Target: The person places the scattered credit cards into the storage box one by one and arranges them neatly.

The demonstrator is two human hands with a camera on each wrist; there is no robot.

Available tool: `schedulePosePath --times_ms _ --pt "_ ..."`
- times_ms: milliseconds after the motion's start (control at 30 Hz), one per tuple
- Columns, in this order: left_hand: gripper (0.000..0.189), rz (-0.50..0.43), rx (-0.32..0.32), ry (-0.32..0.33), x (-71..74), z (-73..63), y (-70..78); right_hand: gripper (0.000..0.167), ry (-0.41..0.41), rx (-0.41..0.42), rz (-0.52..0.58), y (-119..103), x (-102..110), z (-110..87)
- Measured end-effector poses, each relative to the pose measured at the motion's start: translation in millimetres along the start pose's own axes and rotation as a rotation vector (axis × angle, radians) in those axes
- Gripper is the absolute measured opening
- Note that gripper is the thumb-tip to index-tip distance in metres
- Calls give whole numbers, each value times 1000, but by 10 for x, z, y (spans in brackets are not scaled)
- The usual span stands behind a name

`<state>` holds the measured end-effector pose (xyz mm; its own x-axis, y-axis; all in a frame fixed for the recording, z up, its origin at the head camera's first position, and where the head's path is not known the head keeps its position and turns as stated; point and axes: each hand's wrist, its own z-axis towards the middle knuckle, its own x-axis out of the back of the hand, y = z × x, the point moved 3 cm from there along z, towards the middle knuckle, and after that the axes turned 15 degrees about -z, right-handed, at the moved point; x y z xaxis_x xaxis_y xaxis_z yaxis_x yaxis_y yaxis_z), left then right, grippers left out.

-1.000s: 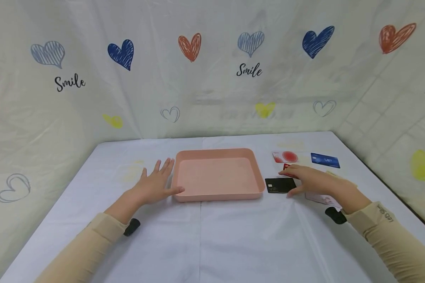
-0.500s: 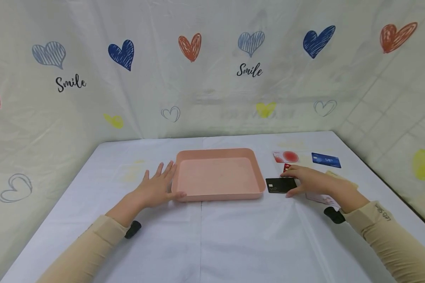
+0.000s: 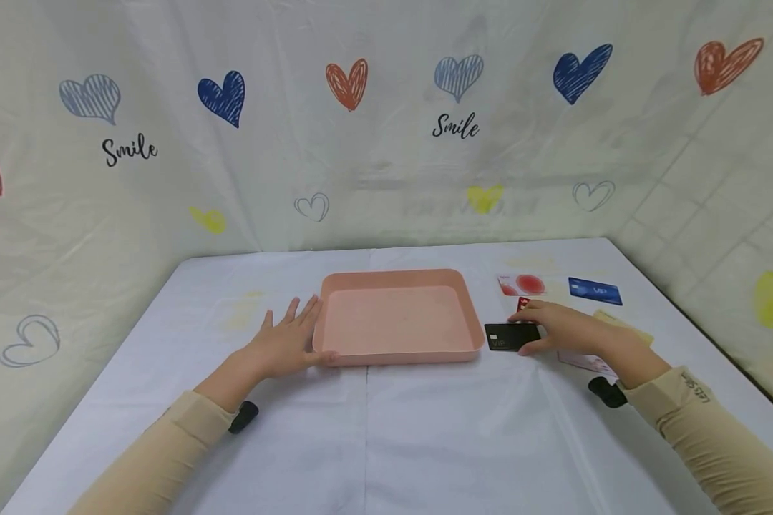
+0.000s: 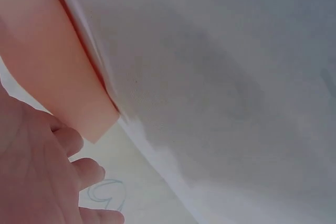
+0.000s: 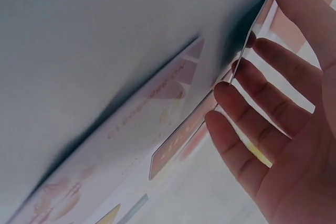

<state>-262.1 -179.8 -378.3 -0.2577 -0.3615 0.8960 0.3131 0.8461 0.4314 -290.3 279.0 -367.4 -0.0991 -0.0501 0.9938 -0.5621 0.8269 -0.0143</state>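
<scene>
The black VIP card [image 3: 507, 337] lies just right of the pink tray [image 3: 396, 357]. My right hand [image 3: 563, 329] pinches the card at its right end, thumb on the near edge and fingertips at the far edge. In the right wrist view the card's thin edge [image 5: 242, 51] spans between thumb and fingers. My left hand [image 3: 285, 348] has its fingers spread along the tray's left side, with the thumb at the front left corner. Part of a red card [image 3: 522, 303] shows behind the right fingers; the rest is hidden.
Farther back lie a white card with red circles [image 3: 522, 285] and a blue VIP card [image 3: 595, 291]. A pale pink card [image 3: 586, 362] and a yellowish card [image 3: 625, 325] are partly under the right hand and wrist. A heart-printed cloth [image 3: 386, 164] hangs behind the table.
My left fingers have slid slightly down along the tray's left side. The right thumb has drawn slightly in against the black card's near edge. Tray and cards keep their places.
</scene>
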Motion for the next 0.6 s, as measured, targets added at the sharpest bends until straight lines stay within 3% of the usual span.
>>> schedulePosePath --times_ms 600 --pt "111 6 -4 -8 -6 6 -17 62 16 -10 -39 68 88 -31"
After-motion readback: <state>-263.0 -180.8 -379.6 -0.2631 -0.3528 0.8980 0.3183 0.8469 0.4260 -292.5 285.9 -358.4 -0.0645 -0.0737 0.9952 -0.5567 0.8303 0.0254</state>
